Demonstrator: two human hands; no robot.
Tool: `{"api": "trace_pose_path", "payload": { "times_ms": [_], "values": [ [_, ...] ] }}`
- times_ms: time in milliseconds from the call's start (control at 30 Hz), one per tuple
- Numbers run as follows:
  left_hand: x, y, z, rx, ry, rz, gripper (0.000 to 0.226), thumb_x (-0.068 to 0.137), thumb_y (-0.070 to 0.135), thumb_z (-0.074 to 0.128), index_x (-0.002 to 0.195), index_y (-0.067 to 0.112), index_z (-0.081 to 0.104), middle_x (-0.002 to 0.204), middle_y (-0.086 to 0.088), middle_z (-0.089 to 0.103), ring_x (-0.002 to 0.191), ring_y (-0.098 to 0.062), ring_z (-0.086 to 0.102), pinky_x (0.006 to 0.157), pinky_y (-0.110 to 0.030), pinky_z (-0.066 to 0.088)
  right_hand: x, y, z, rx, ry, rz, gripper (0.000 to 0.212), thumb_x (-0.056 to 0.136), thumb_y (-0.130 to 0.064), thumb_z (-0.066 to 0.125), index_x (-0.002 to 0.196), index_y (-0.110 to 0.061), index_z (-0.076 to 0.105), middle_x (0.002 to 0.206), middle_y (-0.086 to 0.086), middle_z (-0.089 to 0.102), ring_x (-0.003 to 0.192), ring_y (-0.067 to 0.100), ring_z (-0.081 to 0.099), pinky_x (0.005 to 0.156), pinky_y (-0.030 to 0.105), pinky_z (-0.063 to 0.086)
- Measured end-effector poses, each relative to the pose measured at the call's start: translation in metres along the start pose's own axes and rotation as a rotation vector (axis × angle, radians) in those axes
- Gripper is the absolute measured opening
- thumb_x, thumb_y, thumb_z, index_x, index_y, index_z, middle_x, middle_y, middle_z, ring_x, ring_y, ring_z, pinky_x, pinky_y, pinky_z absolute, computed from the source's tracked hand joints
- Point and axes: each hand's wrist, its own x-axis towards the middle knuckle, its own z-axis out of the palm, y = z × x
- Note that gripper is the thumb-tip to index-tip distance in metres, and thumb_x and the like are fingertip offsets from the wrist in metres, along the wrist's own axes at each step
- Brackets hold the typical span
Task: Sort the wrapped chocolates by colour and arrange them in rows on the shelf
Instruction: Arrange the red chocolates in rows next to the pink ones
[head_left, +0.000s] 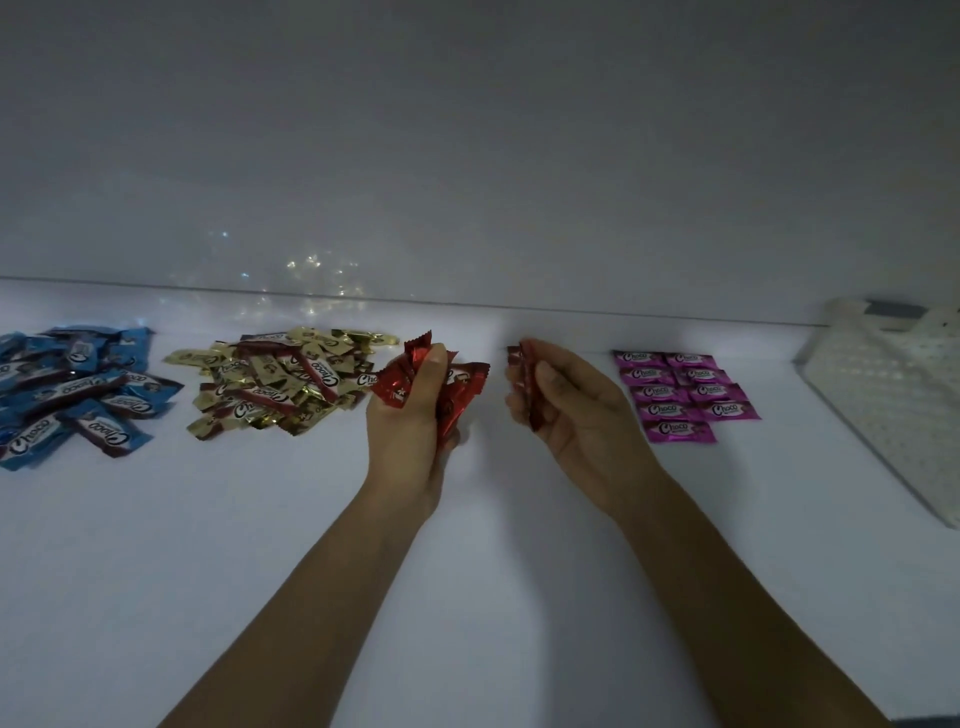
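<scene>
Holding what, the left grip (408, 441)?

A bunch of red chocolates (397, 387), fingers and thumb curled round them. Crimped wrapper ends stick out toward twelve o'clock and three o'clock.

And the right grip (576, 415)?

It pinches a single red chocolate (523, 371) between thumb and fingertips, seen edge-on, its long side running from twelve to six o'clock. The two grips are near each other but apart, over the middle of the white shelf (493, 545). Whether either one touches the shelf, I cannot tell.

Where are the other colours?

At three o'clock from the right grip, the pink chocolates (680, 395) lie flat in two neat columns, five and four, labels up. At nine o'clock from the left grip, just beside the red wrappers, sits a loose gold pile (280, 384). Further toward nine o'clock, a loose blue pile (78, 395) runs off the picture's edge.

Anything else on the shelf?

A white basket (893, 400) at far three o'clock, cut off by the frame. A plain white back wall (467, 156) rises at twelve o'clock, with specks of light reflected above the gold pile.
</scene>
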Motion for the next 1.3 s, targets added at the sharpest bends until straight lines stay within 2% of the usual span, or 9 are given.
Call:
{"api": "trace_pose_path", "payload": {
  "times_ms": [267,400,500,600,700,867,1033,1200,1300],
  "values": [
    [-0.003,0.0,0.0,0.042,-0.043,0.0,0.013,0.093,0.024,0.058,0.082,0.019,0.062,0.057,0.008,0.06,0.04,-0.004,0.048,0.038,-0.018,0.036,0.005,-0.004,-0.005,-0.013,0.161,-0.099,0.023,0.079,-0.006,0.061,0.101,-0.004,0.066,0.088,0.007,0.072,0.084,0.021,0.07,0.074,0.034,0.058],
    [-0.004,0.0,0.002,0.061,-0.072,-0.01,0.014,0.095,0.018,0.057,0.081,0.017,0.061,0.054,0.008,0.058,0.04,-0.004,0.049,0.036,-0.016,0.035,0.002,0.002,-0.003,-0.616,0.358,-0.565,0.024,0.083,0.003,0.065,0.094,-0.018,0.07,0.089,-0.004,0.07,0.086,0.011,0.066,0.081,0.027,0.052],
    [-0.003,-0.002,0.0,0.075,-0.119,-0.026,0.009,0.093,0.02,0.058,0.089,0.015,0.065,0.068,-0.001,0.063,0.057,-0.013,0.057,0.046,-0.023,0.044,-0.002,0.019,0.007,-1.131,0.152,-0.897,0.022,0.084,-0.008,0.064,0.104,-0.016,0.073,0.102,-0.002,0.069,0.097,0.012,0.062,0.085,0.033,0.05],
    [0.0,0.001,-0.005,-0.035,-0.114,-0.085,0.016,0.096,0.024,0.054,0.087,0.017,0.065,0.076,-0.003,0.064,0.065,-0.016,0.061,0.046,-0.022,0.046,-0.002,0.033,0.014,-1.175,-0.035,-0.858,0.029,0.087,-0.016,0.059,0.114,-0.011,0.069,0.116,0.002,0.066,0.108,0.016,0.061,0.089,0.042,0.049],
    [0.001,0.004,-0.005,-0.105,-0.125,-0.114,0.016,0.097,0.026,0.051,0.096,0.014,0.061,0.089,-0.008,0.065,0.073,-0.018,0.066,0.044,-0.02,0.047,-0.001,0.036,0.008,-1.156,0.003,-0.779,0.028,0.09,-0.02,0.056,0.115,-0.015,0.069,0.125,0.0,0.06,0.114,0.011,0.054,0.095,0.035,0.047],
    [-0.001,0.001,-0.002,-0.021,-0.131,-0.083,0.015,0.094,0.022,0.055,0.088,0.011,0.063,0.079,-0.006,0.065,0.052,-0.008,0.059,0.039,-0.017,0.044,0.002,0.037,0.006,-1.016,0.052,-0.56,0.032,0.087,-0.009,0.06,0.115,-0.02,0.068,0.128,-0.002,0.057,0.122,0.004,0.048,0.102,0.022,0.04],
    [0.001,-0.002,-0.006,0.053,-0.189,-0.069,0.019,0.076,0.03,0.066,0.092,0.02,0.068,0.085,-0.002,0.071,0.084,-0.018,0.067,0.078,-0.039,0.051,0.001,0.029,0.006,-0.973,0.074,-0.566,0.034,0.08,-0.007,0.065,0.111,-0.022,0.068,0.108,-0.008,0.063,0.106,-0.006,0.054,0.089,0.016,0.045],
    [0.003,-0.004,-0.008,0.038,-0.153,-0.083,0.01,0.088,0.007,0.063,0.093,0.015,0.066,0.082,-0.004,0.068,0.078,-0.019,0.065,0.07,-0.035,0.051,-0.001,0.027,0.008,-0.944,0.05,-0.467,0.032,0.081,-0.015,0.064,0.112,-0.02,0.069,0.11,-0.004,0.064,0.106,0.001,0.056,0.087,0.015,0.046],
    [0.006,-0.006,-0.01,0.027,-0.111,-0.106,0.013,0.082,0.007,0.068,0.092,0.015,0.069,0.089,-0.011,0.067,0.09,-0.03,0.061,0.083,-0.048,0.047,-0.001,0.019,0.013,-0.707,0.114,-0.235,0.039,0.081,-0.029,0.06,0.119,-0.019,0.063,0.113,-0.002,0.063,0.104,0.004,0.059,0.083,0.015,0.048]
  ]
}}
